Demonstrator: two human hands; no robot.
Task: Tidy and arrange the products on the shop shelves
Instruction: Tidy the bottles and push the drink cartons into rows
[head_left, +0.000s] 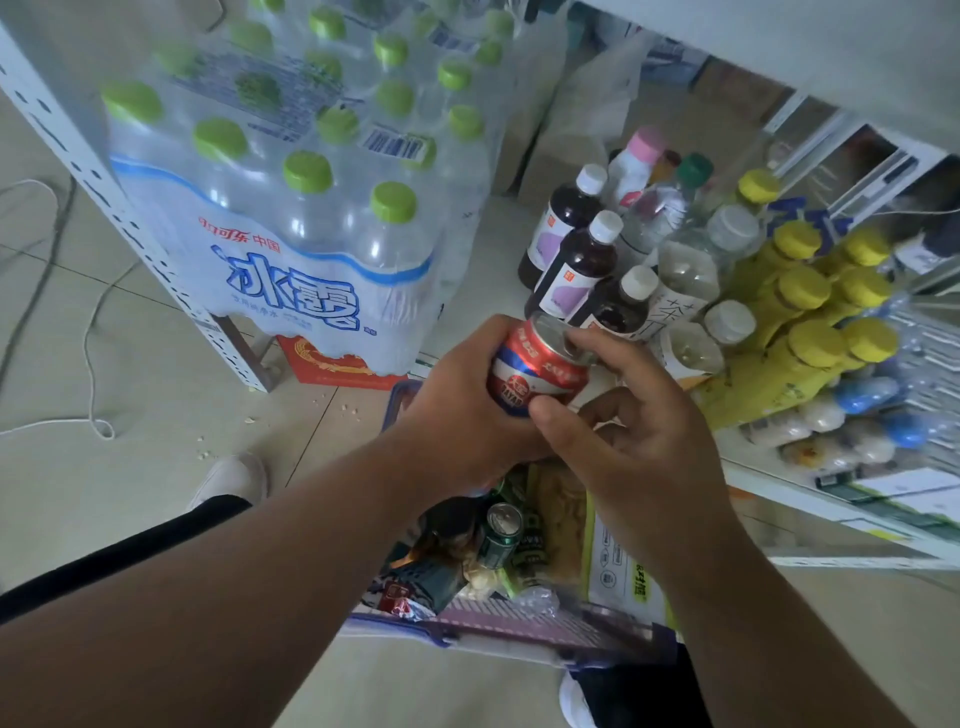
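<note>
tiled floor (156, 467) underfoot, strewn with crumbs and a white cord (91, 364). shrink-wrapped pack of water bottles (291, 208) with green caps at upper left, standing on a red box (332, 369) beside a white perforated shelf upright (104, 208). low white shelf (857, 519) at right, crowded with drinks: yellow-capped bottles (810, 322) in rows, dark juice bottles (582, 260) with white caps just left of them, clear white-capped bottles between, blue-capped ones at the near edge. blue-rimmed basket (498, 629) on the floor below the arms, packed with snack packets and a green can (501, 535). held above that basket and near the shelf front, tilted, a red can (540, 374) with blue and white bands. left hand (467, 415) wrapped round the can's body from the left. right hand (639, 447) pinching it, forefinger on the top rim, thumb against the lower side.
</note>
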